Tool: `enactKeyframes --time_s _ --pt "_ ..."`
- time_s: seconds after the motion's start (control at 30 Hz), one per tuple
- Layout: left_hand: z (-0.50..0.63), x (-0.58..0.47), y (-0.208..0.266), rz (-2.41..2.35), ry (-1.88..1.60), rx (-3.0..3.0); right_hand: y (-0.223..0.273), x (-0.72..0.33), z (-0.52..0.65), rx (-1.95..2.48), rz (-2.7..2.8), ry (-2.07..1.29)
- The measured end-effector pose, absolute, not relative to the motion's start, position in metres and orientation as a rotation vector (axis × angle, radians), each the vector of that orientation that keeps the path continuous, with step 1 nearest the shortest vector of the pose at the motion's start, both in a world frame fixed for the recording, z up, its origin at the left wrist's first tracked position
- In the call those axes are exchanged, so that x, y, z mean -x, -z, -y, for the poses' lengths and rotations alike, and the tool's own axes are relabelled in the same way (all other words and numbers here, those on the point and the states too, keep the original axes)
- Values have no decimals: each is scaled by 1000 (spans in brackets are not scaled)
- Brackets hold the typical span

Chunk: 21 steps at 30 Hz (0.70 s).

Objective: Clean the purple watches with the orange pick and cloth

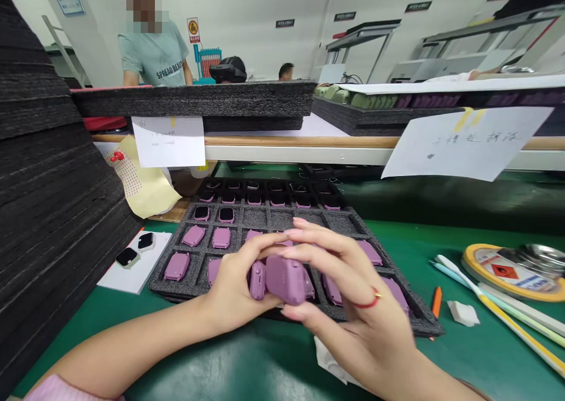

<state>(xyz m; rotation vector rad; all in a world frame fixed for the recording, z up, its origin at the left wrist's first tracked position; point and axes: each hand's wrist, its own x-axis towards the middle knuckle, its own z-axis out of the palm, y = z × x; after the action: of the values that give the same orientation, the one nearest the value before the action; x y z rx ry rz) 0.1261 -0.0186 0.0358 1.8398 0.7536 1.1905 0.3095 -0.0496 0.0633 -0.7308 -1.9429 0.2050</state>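
Note:
My left hand (236, 289) is closed round a purple watch case (257, 281), its narrow side turned towards me. Right beside it, a second purple watch case (285, 279) is gripped between the thumb and fingers of my right hand (353, 289), slightly blurred. Whether the two cases touch is unclear. Below and behind my hands lies a black foam tray (159, 280) with square pockets. Purple cases such as this one (177, 266) lie in the near pockets, and watches with dark screens (226, 215) sit further back. My hands hide part of the tray.
At left rise stacked black foam sheets (57, 212), near two pale watches on a white pad (145, 265). On the right lie a yellow-rimmed round container (485, 271), brushes (507, 318) and an orange stick (436, 302). A shelf edge (309, 152) crosses above; a person (154, 53) stands beyond.

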Motion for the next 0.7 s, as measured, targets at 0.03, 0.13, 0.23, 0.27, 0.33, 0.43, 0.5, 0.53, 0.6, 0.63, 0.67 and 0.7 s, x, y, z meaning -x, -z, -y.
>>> enactKeyframes --time_s 0.03,0.13,0.23,0.27,0.33,0.43,0.5,0.53,0.6,0.63,0.67,0.7 --pt "18 -127 -37 -755 -1193 -1847 -67 -313 51 735 1902 -210" --pt "18 -127 -40 -771 -1193 -1853 -79 -331 49 822 1808 -197" --pt "20 -127 -44 -811 -1175 -1825 -88 -347 42 886 1883 -198" --pt "21 -126 -45 -816 -1178 -1816 -89 -350 39 870 1946 -213" --pt "22 -127 -44 -800 -1193 -1816 -88 -351 34 805 2080 -271" --pt "23 -128 -41 -755 -1208 -1757 -81 -342 29 741 2142 -376" --pt "22 -130 -39 -753 -1189 -1664 -74 -334 28 731 2108 -408" --pt "22 -130 -38 -763 -1174 -1609 -71 -331 27 728 2084 -414" --pt "21 -131 -36 -773 -1136 -1498 -66 -327 28 730 2039 -446" --pt "21 -131 -36 -766 -1121 -1443 -63 -325 28 732 2010 -479" --pt "20 -132 -36 -751 -1105 -1392 -61 -323 29 734 1975 -522" --pt "20 -132 -35 -725 -1089 -1347 -60 -322 29 736 1939 -566"
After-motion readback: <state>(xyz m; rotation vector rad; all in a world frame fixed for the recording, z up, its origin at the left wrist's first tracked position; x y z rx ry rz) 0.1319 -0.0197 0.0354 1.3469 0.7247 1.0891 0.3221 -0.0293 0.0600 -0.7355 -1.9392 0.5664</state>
